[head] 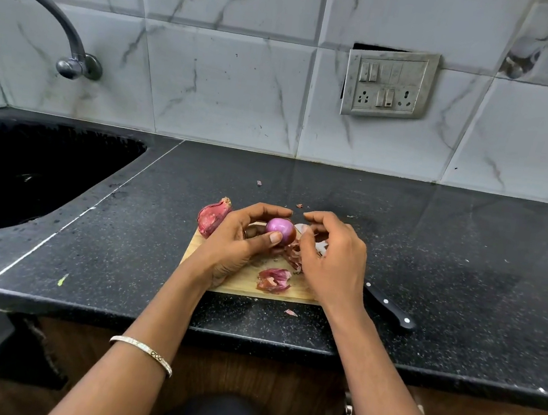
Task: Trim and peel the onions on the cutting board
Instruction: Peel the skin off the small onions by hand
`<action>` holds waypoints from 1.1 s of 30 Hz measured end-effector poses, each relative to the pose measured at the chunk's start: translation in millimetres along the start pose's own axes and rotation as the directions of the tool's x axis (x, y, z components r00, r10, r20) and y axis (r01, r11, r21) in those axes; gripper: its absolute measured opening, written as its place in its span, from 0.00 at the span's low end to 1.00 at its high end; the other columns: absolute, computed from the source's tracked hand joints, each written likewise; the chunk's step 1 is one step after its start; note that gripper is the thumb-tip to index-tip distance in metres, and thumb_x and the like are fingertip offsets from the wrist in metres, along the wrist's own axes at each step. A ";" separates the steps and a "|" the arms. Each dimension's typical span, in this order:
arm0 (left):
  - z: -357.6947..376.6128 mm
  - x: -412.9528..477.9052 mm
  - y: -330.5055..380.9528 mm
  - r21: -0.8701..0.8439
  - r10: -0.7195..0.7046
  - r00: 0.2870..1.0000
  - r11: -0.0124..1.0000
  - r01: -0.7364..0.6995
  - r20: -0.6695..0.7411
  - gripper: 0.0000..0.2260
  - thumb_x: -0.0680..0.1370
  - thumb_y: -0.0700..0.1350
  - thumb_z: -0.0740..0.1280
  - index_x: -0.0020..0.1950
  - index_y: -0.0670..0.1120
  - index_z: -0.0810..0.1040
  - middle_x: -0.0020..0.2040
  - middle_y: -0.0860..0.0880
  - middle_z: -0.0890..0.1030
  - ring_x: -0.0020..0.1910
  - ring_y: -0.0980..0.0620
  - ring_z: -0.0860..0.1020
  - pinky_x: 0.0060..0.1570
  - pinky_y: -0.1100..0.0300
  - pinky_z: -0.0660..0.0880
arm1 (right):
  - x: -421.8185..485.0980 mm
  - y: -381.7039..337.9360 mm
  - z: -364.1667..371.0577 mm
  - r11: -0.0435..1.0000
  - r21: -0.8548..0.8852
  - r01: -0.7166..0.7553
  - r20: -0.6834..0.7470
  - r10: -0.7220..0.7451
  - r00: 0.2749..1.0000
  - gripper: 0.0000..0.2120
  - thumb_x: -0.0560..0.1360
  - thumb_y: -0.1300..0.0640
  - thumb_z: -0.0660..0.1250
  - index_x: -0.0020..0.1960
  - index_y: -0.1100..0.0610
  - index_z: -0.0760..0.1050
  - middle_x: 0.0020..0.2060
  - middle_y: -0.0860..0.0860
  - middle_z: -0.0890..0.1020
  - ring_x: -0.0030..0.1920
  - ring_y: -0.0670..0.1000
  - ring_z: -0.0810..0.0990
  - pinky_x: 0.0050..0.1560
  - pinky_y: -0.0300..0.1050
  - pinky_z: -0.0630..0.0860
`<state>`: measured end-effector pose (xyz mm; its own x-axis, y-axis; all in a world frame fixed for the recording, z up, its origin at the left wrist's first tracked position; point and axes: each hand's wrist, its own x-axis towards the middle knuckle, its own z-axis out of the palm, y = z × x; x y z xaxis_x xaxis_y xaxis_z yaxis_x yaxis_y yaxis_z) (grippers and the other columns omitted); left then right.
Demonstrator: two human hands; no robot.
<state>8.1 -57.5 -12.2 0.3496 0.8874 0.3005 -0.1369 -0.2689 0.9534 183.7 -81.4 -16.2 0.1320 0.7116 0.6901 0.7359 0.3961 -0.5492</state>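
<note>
Onions number two: one peeled point(280, 230) gripped by left hand point(237, 240), one unpeeled point(212, 216); right hand point(331, 259) pinches skin point(294, 254).

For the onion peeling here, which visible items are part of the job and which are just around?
Part of the job: peeled onion in the left hand, right hand, unpeeled onion, cutting board, knife, loose skins.

Just around: sink, tap, switchboard.
</note>
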 end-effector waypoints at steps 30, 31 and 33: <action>-2.3 1.6 -3.0 0.066 0.022 1.000 0.998 -0.021 -0.015 0.14 0.80 0.39 0.71 0.65 0.42 0.80 0.61 0.45 0.84 0.60 0.42 0.83 0.61 0.49 0.80 | 2.1 1.2 1.3 0.971 0.238 0.024 0.008 -0.026 1.000 0.07 0.74 0.54 0.77 0.51 0.55 0.88 0.40 0.46 0.85 0.41 0.43 0.83 0.42 0.35 0.78; -2.3 1.7 -3.3 0.061 0.017 1.000 0.998 -0.016 -0.015 0.14 0.80 0.39 0.71 0.65 0.42 0.80 0.61 0.45 0.84 0.60 0.41 0.83 0.61 0.49 0.80 | 2.0 1.5 1.4 0.971 0.236 0.026 0.009 -0.029 1.000 0.08 0.74 0.54 0.77 0.51 0.56 0.88 0.40 0.47 0.85 0.41 0.43 0.83 0.42 0.36 0.78; -2.2 1.8 -3.3 0.062 0.011 1.000 0.998 -0.010 -0.015 0.14 0.80 0.39 0.71 0.65 0.42 0.79 0.61 0.45 0.84 0.59 0.41 0.83 0.62 0.47 0.80 | 2.1 1.7 1.8 0.969 0.244 0.024 0.010 -0.027 1.000 0.08 0.74 0.54 0.77 0.51 0.56 0.88 0.40 0.47 0.85 0.41 0.44 0.83 0.42 0.38 0.78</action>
<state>7.1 -54.2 -14.8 0.3342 0.8898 0.3108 -0.0829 -0.3008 0.9501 184.0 -78.2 -16.6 0.1054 0.7059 0.7004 0.5543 0.5430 -0.6308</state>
